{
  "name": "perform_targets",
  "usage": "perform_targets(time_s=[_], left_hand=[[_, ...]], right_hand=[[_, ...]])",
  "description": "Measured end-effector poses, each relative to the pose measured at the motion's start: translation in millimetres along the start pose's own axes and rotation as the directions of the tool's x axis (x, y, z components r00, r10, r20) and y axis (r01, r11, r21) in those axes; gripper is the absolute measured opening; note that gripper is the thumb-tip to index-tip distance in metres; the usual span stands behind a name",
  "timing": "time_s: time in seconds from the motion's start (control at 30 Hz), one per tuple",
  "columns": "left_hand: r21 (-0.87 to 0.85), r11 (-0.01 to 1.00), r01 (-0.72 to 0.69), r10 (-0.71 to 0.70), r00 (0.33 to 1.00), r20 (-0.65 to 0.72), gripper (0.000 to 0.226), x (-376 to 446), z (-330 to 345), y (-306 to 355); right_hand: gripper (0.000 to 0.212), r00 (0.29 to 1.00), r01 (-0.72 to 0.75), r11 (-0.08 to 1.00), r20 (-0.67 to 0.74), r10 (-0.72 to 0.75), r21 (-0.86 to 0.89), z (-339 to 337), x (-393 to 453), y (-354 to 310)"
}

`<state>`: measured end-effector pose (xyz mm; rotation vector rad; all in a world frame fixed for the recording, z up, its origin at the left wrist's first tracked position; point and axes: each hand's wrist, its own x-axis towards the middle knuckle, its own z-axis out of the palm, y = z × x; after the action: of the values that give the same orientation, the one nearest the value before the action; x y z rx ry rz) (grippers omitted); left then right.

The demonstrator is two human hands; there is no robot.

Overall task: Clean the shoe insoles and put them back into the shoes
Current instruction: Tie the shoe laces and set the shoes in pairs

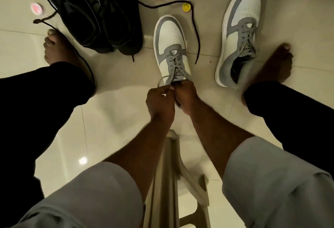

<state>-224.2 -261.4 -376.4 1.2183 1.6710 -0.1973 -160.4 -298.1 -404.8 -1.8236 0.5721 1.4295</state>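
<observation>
On glossy tile | both hands pinch grey laces [173,61] | perforated-toe sneaker [169,47]

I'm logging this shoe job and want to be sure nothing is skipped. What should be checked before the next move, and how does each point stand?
1. Both hands on the near shoe: ok; left hand pinches its grey lace, right hand grips at the collar.
2. Insole seated in the near shoe: cannot tell, hands cover the opening.
3. Insole in the far shoe: cannot tell, its opening is dark.
4. Far shoe laced: ok, laces show threaded.
5. Floor around the shoes: not ok; a loose black cord lies beside the near shoe.
</observation>
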Motion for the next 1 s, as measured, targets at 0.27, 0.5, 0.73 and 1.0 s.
perform_targets(time_s=[0.27, 0.5, 0.73, 1.0], left_hand=[[-0.064, 0.997, 0.035, -0.032, 0.999, 0.033, 0.07, 4.6, -2.0, 2.8], [-0.078, 0.996, 0.049, -0.042, 0.995, 0.096, 0.011, 9.1, -7.2, 3.6], [-0.188, 0.94, 0.285, -0.217, 0.923, 0.318, 0.018, -3.4, 2.8, 7.2], [0.039, 0.999, 0.011, -0.021, 0.966, 0.258, 0.068, 18.9, -4.9, -15.9]], right_hand=[[0.026, 0.888, 0.284, 0.673, -0.078, -0.454, -0.683, -15.0, -28.6, 13.1], [0.039, 0.849, 0.316, 0.837, -0.259, -0.46, -0.447, -48.8, -15.2, 18.4], [0.039, 0.917, 0.353, 0.875, -0.062, -0.393, -0.331, -67.7, -3.2, 22.0], [0.046, 0.874, 0.269, 0.647, -0.102, -0.475, -0.713, -47.3, 6.9, 10.3]])
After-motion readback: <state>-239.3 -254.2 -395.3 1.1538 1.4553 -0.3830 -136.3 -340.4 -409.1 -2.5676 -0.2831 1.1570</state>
